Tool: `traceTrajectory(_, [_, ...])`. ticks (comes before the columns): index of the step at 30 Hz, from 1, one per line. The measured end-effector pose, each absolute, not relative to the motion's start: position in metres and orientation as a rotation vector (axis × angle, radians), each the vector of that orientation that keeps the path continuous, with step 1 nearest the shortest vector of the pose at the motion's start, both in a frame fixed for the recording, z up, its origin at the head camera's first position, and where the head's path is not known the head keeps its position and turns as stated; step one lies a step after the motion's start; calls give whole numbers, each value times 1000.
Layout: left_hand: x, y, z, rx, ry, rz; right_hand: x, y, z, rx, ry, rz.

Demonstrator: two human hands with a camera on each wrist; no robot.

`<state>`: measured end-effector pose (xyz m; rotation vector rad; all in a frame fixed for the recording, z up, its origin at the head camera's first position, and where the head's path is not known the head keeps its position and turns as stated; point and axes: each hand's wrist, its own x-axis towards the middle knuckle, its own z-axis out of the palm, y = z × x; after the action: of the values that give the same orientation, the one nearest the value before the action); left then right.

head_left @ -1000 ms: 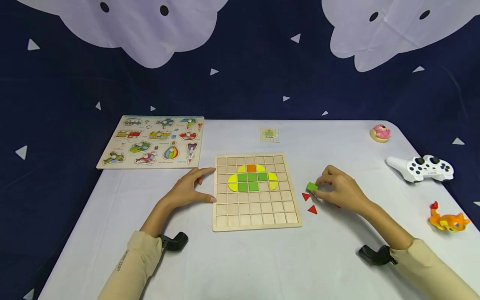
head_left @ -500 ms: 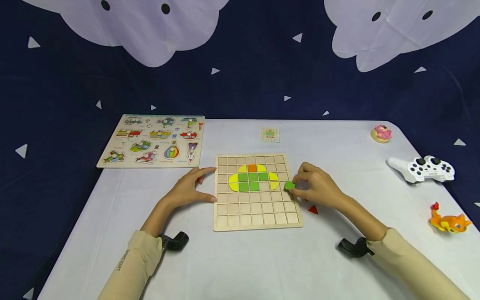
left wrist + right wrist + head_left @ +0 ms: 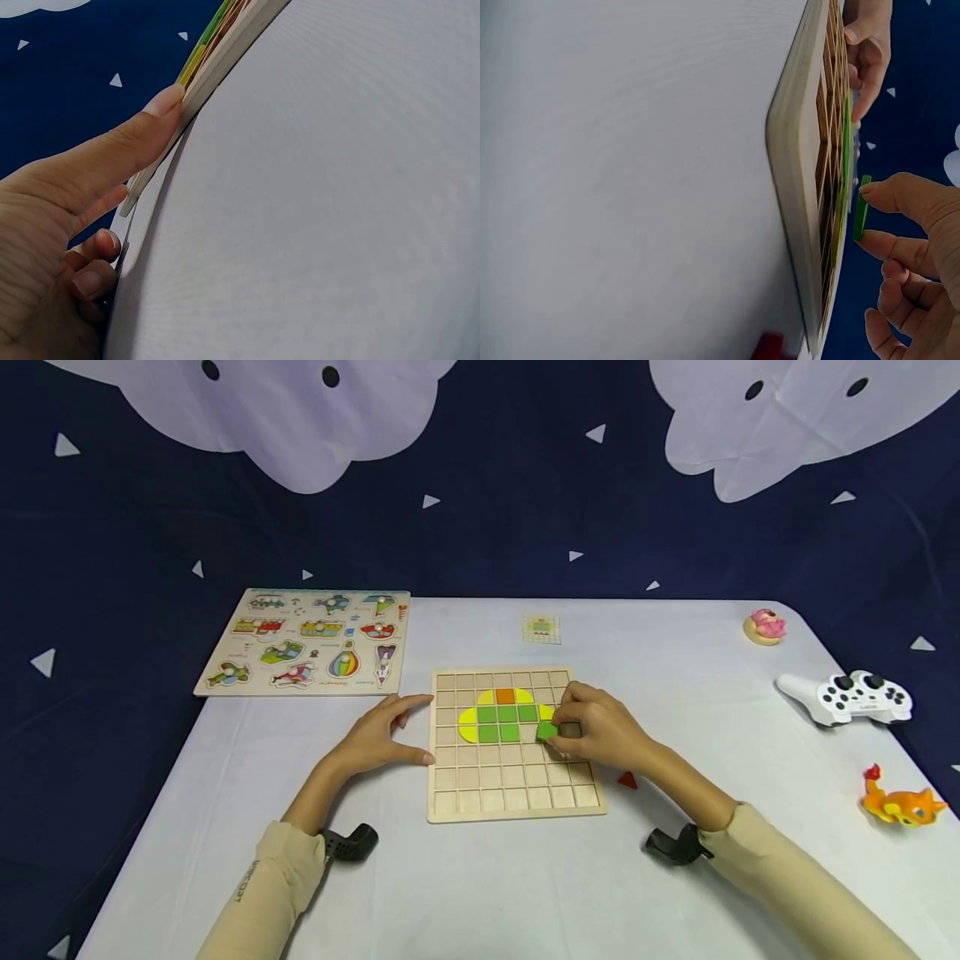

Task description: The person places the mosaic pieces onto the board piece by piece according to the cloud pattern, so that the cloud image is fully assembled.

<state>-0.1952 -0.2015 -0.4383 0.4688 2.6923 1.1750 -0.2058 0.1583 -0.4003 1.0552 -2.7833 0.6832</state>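
A wooden grid board (image 3: 480, 802) lies on the white table. In its cells sit yellow rounded pieces (image 3: 467, 732), an orange square (image 3: 505, 696) and several green squares (image 3: 507, 732). My right hand (image 3: 606, 727) pinches a green square tile (image 3: 546, 732) between thumb and index finger, over the board's right part, partly covering the right yellow pieces. In the right wrist view the green tile (image 3: 862, 208) is tilted on edge and held above the board's surface. My left hand (image 3: 372, 741) touches the board's left edge with outstretched thumb and index finger.
A red triangle (image 3: 627, 780) lies right of the board, below my right hand. Behind are a small pattern card (image 3: 542, 629) and a vehicle puzzle board (image 3: 318, 647). At the right stand a pink figure (image 3: 766, 626), a white game controller (image 3: 847, 697) and an orange toy animal (image 3: 903, 803).
My right hand has carried the green tile leftward from beside the red triangles to over the board's right part. My left hand has stayed at the board's left edge.
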Motion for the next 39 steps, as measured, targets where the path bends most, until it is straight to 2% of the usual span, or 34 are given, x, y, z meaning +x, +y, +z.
traceTrajectory(14, [-195,-199,-437,477,2692,1172,-208,142,-402,1164,-2705,536])
traceTrajectory(30, [-194,-200,-434,471,2691,1166,-209,139,-399,1092,-2834,612])
traceTrajectory(39, [-194,-200,-436,461,2689,1164,-202,166,-389,1038,-2837,644])
